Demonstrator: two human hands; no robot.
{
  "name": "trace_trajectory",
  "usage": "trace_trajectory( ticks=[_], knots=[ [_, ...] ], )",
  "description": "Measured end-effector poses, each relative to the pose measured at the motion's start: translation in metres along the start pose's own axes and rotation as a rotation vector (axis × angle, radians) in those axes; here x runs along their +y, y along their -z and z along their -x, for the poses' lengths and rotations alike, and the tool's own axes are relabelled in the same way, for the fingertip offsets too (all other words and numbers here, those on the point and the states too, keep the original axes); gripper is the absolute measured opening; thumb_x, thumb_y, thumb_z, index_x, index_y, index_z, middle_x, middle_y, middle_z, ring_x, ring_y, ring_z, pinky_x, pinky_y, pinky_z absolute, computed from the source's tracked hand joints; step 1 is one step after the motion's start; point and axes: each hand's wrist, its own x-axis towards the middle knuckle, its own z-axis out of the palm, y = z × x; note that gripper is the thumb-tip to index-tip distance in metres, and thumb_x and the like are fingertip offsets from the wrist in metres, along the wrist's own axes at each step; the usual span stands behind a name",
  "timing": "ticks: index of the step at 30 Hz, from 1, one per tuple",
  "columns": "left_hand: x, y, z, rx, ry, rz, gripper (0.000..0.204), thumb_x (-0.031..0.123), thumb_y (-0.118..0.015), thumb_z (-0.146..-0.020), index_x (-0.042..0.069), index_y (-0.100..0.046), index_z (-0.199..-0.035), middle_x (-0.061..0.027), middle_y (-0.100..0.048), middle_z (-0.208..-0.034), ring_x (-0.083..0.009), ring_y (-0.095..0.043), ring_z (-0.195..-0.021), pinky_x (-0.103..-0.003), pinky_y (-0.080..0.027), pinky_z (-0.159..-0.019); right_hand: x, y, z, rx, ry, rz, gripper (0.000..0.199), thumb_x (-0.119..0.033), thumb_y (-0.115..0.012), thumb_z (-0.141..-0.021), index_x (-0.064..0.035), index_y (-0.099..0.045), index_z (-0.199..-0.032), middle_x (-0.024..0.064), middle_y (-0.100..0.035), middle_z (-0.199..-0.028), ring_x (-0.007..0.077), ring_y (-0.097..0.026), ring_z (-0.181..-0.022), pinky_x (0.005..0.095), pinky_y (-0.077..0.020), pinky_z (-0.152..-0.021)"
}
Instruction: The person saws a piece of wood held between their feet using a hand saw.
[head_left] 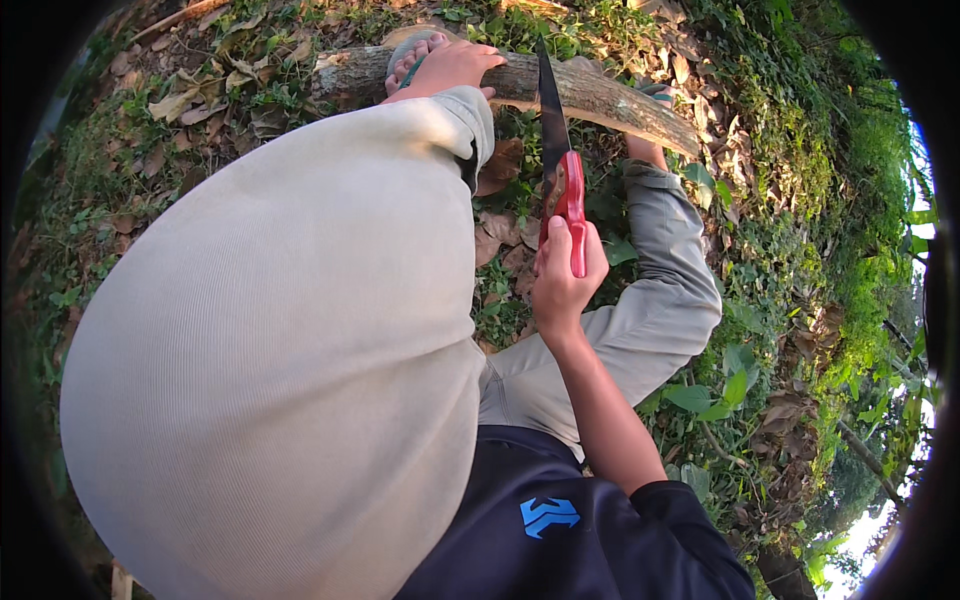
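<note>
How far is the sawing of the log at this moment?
Done: the log lies on the leafy ground, pinned by a foot and the left hand. In hand: the right hand grips the red handle of the saw, whose blade rests across the log. Left: the log looks whole on both sides of the blade; the depth of the cut cannot be seen, so most of the sawing seems to remain.

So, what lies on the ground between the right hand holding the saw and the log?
In the head view, between the right hand and the log runs the saw blade; under it the ground bears dry brown leaves and small green plants.
</note>
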Motion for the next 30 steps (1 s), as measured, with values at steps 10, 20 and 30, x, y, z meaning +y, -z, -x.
trace_trajectory(
  ticks=[10, 20, 30],
  knots=[
    [0.006, 0.024, -0.007, -0.072, 0.079, 0.063, 0.057, 0.035, -0.076, -0.085, 0.024, -0.062, -0.139, -0.0025, -0.06, -0.146, -0.0261, -0.056, -0.133, -0.045, -0.043, -0.112, 0.02, -0.045, -0.066, 0.08, 0.192, 0.16, 0.023, -0.014, -0.065, -0.097, -0.0013, -0.058, -0.08, 0.0002, -0.048, -0.061, 0.0075, -0.044, -0.056, 0.0307, -0.0361, -0.053],
    [0.003, 0.007, -0.007, 0.032, -0.017, 0.115, 0.052, 0.032, -0.081, -0.084, 0.02, -0.065, -0.132, -0.003, -0.066, -0.136, -0.0277, -0.06, -0.127, -0.043, -0.045, -0.108, 0.042, -0.03, -0.017, 0.033, 0.458, 0.342, 0.009, -0.005, -0.068, -0.094, -0.0015, -0.061, -0.09, 0.0061, -0.052, -0.062, 0.0136, -0.05, -0.053, 0.0314, -0.043, -0.052],
    [0.006, 0.027, -0.005, -0.013, 0.065, 0.08, 0.044, 0.034, -0.08, -0.084, 0.02, -0.069, -0.124, -0.0023, -0.066, -0.139, -0.0262, -0.06, -0.129, -0.042, -0.042, -0.11, 0.023, 0.001, -0.002, -0.037, 0.488, 0.387, 0.011, -0.007, -0.069, -0.097, -0.0018, -0.06, -0.094, 0.0072, -0.054, -0.063, 0.0161, -0.051, -0.051, 0.0323, -0.0438, -0.051]
  ],
)
